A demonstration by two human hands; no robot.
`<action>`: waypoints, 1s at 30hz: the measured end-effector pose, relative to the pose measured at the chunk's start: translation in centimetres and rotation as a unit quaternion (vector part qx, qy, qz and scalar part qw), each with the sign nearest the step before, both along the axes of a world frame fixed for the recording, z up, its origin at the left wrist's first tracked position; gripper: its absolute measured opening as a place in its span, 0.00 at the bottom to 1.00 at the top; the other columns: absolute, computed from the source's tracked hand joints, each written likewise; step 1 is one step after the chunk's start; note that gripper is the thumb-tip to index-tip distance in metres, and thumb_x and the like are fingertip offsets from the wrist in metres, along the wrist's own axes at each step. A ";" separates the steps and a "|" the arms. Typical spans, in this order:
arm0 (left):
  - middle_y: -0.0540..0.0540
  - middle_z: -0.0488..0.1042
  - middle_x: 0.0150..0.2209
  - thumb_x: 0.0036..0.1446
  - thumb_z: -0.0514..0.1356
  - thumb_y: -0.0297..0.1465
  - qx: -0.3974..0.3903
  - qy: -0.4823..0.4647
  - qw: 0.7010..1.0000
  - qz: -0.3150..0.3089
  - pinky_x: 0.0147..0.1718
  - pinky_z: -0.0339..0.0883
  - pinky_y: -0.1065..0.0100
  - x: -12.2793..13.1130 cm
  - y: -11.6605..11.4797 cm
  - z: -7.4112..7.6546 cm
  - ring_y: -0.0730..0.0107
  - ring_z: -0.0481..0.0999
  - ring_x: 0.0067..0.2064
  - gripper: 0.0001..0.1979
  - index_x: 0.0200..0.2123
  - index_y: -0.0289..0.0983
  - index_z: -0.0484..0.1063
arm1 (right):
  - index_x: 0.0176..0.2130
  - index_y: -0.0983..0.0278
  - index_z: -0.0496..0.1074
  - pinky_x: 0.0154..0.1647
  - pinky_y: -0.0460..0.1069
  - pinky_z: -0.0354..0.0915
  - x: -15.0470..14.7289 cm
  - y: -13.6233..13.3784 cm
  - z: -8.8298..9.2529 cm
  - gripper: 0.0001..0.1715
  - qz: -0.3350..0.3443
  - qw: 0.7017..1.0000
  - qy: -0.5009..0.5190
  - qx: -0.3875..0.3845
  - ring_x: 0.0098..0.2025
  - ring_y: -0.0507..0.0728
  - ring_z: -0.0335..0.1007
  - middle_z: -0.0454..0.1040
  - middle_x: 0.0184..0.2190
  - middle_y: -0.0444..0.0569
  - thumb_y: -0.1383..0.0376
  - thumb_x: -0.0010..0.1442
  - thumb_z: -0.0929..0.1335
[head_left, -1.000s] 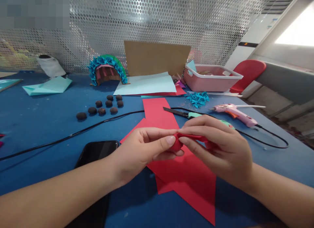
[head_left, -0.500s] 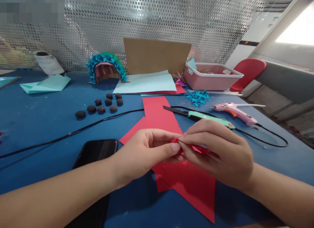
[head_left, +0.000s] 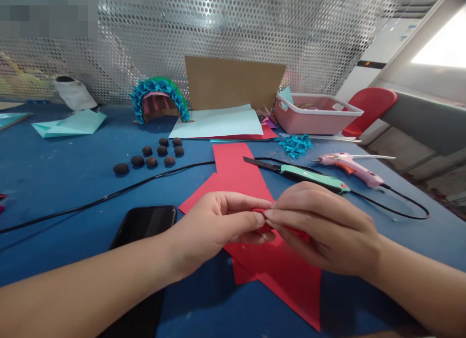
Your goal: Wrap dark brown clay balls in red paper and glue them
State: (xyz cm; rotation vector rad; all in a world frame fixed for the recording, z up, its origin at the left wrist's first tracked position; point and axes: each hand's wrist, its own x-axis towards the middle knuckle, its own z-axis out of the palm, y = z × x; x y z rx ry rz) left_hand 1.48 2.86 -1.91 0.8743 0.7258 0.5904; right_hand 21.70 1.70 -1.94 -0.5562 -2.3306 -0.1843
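Observation:
Pinched between the fingertips of both hands is a small folded piece of red paper (head_left: 259, 211), mostly covered by my fingers. My left hand (head_left: 218, 219) is closed on its left end, thumb on top. Fingers together, my right hand (head_left: 324, 226) grips it from the right, and part of the red strip shows under the palm. Below both hands lie overlapping red paper sheets (head_left: 236, 168) on the blue table. A green utility knife (head_left: 313, 178) with its blade out rests just beyond my right hand, the blade tip over the red paper.
A black phone (head_left: 145, 226) lies by my left forearm. Several dark balls (head_left: 162, 150), a black cord (head_left: 160, 174), a pink glue gun (head_left: 349, 167) and blue paper curls (head_left: 294, 145) are farther out. Behind stand a decorated arch (head_left: 160, 98), cardboard (head_left: 233, 83) and a pink basket (head_left: 316, 117).
The right fingers have drawn closer together over the red paper, and less of it shows between the hands. The left hand keeps its pinch. The view has shifted slightly.

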 end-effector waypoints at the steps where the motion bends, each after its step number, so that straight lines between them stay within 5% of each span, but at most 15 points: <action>1: 0.47 0.82 0.32 0.53 0.65 0.25 0.000 0.000 1.000 0.005 0.37 0.72 0.77 0.0 0.0 0.0 0.77 0.79 0.32 0.10 0.40 0.38 0.81 | 0.43 0.64 0.72 0.36 0.49 0.74 0.0 -0.1 0.0 0.14 0.001 1.000 -0.004 0.002 0.34 0.53 0.71 0.75 0.34 0.52 0.75 0.56 0.67; 13: 0.47 0.82 0.36 0.57 0.62 0.26 0.010 -0.098 0.995 0.027 0.41 0.71 0.78 0.0 0.5 0.0 0.75 0.79 0.39 0.08 0.39 0.36 0.81 | 0.48 0.64 0.72 0.44 0.57 0.72 -0.9 -0.1 0.1 0.18 -0.037 0.998 0.031 -0.039 0.42 0.59 0.72 0.73 0.43 0.57 0.70 0.56 0.69; 17: 0.47 0.82 0.41 0.55 0.66 0.31 0.044 -0.039 0.997 0.056 0.45 0.70 0.73 -0.1 0.4 -0.2 0.71 0.79 0.44 0.08 0.40 0.39 0.80 | 0.45 0.61 0.75 0.43 0.55 0.73 -0.8 -0.1 0.5 0.13 -0.033 0.988 0.078 -0.132 0.46 0.58 0.71 0.71 0.45 0.55 0.67 0.61 0.65; 22: 0.48 0.81 0.39 0.53 0.67 0.30 0.214 0.077 0.966 0.122 0.42 0.70 0.74 -0.4 0.2 0.0 0.70 0.78 0.42 0.07 0.38 0.39 0.81 | 0.37 0.61 0.73 0.33 0.44 0.74 -1.2 0.3 0.0 0.03 -0.095 0.910 0.261 -0.307 0.34 0.51 0.74 0.73 0.32 0.46 0.67 0.59 0.69; 26: 0.54 0.80 0.38 0.52 0.68 0.27 0.279 0.058 0.946 0.156 0.42 0.72 0.77 -0.3 -0.2 0.1 0.74 0.79 0.42 0.09 0.38 0.43 0.78 | 0.36 0.63 0.71 0.26 0.43 0.74 -1.7 0.5 -0.4 0.07 -0.042 0.820 0.301 -0.486 0.25 0.49 0.74 0.76 0.27 0.44 0.63 0.57 0.71; 30: 0.54 0.79 0.40 0.53 0.67 0.26 0.320 0.068 0.929 0.173 0.45 0.72 0.75 -0.1 -0.7 0.2 0.73 0.77 0.45 0.10 0.39 0.44 0.76 | 0.36 0.63 0.73 0.30 0.41 0.75 -1.9 0.2 -0.3 0.06 -0.021 0.826 0.324 -0.461 0.30 0.49 0.78 0.80 0.31 0.44 0.68 0.55 0.72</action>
